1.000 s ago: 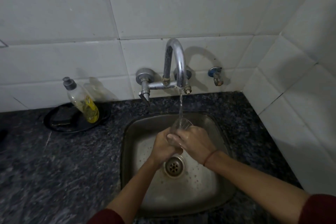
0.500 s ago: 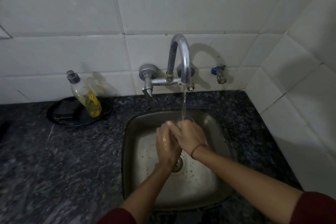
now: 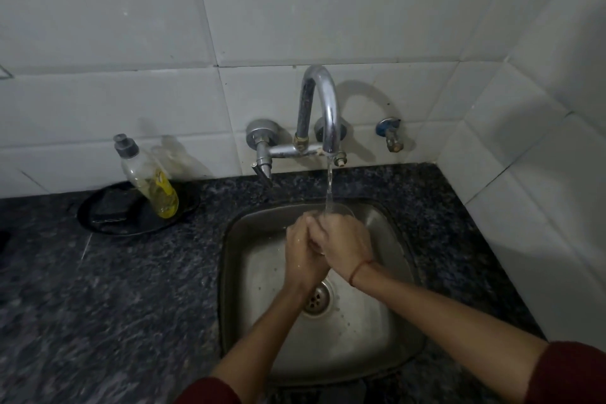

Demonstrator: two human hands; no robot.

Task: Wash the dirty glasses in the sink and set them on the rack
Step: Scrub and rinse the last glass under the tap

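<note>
A clear glass (image 3: 341, 210) is held over the steel sink (image 3: 390, 275), its rim up under the running water from the chrome tap (image 3: 323, 108). My right hand (image 3: 344, 244) wraps round the glass from the right, hiding most of it. My left hand (image 3: 303, 256) presses against it from the left, fingers curled round the glass and overlapping my right fingers. Only the rim of the glass shows above my hands. No rack is in view.
A soap bottle with yellow liquid (image 3: 151, 180) leans on a black dish (image 3: 108, 223) on the dark granite counter (image 3: 98, 305) at the left. White tiled walls close the back and right side. A small valve (image 3: 390, 134) sticks out right of the tap.
My hands have closed tighter round the glass and lifted it nearer the tap stream. More of the glass is hidden than a second ago.
</note>
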